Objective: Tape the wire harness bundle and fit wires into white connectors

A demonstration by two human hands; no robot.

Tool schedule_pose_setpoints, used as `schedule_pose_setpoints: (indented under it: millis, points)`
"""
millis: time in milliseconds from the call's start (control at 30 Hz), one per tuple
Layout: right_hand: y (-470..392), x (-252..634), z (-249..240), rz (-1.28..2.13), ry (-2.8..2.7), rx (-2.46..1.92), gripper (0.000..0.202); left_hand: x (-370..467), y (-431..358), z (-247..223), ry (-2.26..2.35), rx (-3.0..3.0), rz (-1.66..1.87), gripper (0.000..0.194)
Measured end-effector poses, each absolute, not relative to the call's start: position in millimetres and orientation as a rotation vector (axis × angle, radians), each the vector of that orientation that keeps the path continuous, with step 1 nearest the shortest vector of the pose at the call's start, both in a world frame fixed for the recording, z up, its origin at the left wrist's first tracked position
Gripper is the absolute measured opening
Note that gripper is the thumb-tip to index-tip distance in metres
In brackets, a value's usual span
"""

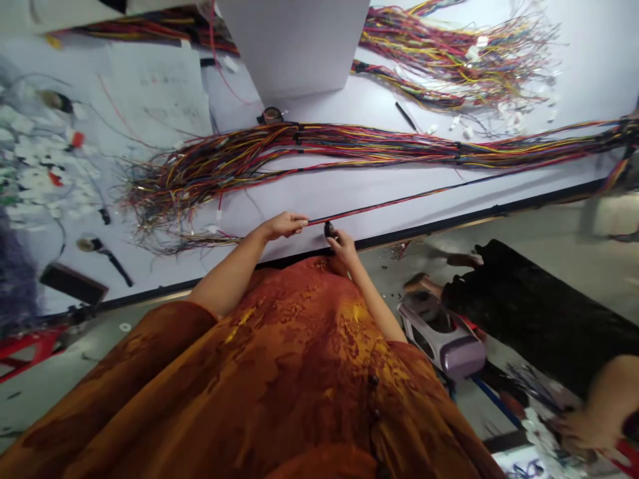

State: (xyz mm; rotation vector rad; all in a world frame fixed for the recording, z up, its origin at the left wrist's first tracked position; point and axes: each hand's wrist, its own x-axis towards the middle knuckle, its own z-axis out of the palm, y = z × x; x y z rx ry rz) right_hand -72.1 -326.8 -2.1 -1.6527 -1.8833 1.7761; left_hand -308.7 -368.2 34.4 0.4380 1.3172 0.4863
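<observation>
My left hand (287,225) is closed around a thin bundle of red and dark wires (399,200), which runs taut to the right toward the harness's tied end. Just right of it, below the wires, my right hand (343,245) grips a small black roll (329,229), probably tape, close to the bundle. Behind both hands a thick multicoloured wire harness (369,145) lies across the table, bound at several places with black ties. Its loose ends fan out at the left. More loose wire ends (214,241) lie beside my left forearm.
A grey-white box or panel (299,46) stands behind the harness. More wire bundles (449,60) lie back right. White connectors (34,156), paper (160,83) and a black block (73,283) are at left. A purple-grey plastic stool (462,352) and another person's arm (612,406) are lower right.
</observation>
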Motion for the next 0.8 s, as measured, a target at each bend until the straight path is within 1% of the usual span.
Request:
schedule_pose_setpoints:
  millis: [67, 100, 267, 367, 467, 500, 533, 633, 667, 700, 733, 800]
  points:
    - [-349, -87, 3, 1.938, -1.852, -1.529, 0.022, -308, -374, 34, 1.296, 0.344, 0.523, 0.049]
    - [-355, -91, 8, 1.997, -1.833, -1.484, 0.024, -308, -377, 33, 1.282, 0.315, 0.532, 0.051]
    - [-356, -88, 44, 2.138, -1.730, -1.350, 0.029, -305, -385, 33, 1.193, 0.419, 0.552, 0.031]
    - [-337, -99, 62, 2.267, -1.544, -1.275, 0.035, -303, -389, 37, 1.186, 0.559, 0.593, 0.032]
    - [-307, -129, 66, 2.356, -1.484, -1.284, 0.038, -301, -393, 43, 1.204, 0.634, 0.642, 0.029]
    - [-298, -139, 65, 2.302, -1.542, -1.339, 0.037, -300, -393, 45, 1.219, 0.637, 0.646, 0.028]
    - [-291, -147, 65, 2.178, -1.627, -1.412, 0.036, -299, -393, 47, 1.229, 0.630, 0.643, 0.027]
    - [-289, -147, 69, 1.618, -1.766, -1.562, 0.037, -298, -393, 53, 1.212, 0.569, 0.620, 0.026]
    - [-295, -138, 71, 1.511, -1.730, -1.579, 0.038, -298, -393, 56, 1.188, 0.540, 0.619, 0.027]
    - [-304, -127, 73, 1.483, -1.664, -1.603, 0.037, -298, -392, 58, 1.157, 0.508, 0.621, 0.026]
    - [-314, -115, 74, 1.530, -1.580, -1.631, 0.036, -299, -391, 61, 1.120, 0.478, 0.623, 0.026]
    - [-333, -98, 70, 1.738, -1.383, -1.642, 0.033, -301, -390, 66, 1.039, 0.426, 0.606, 0.027]
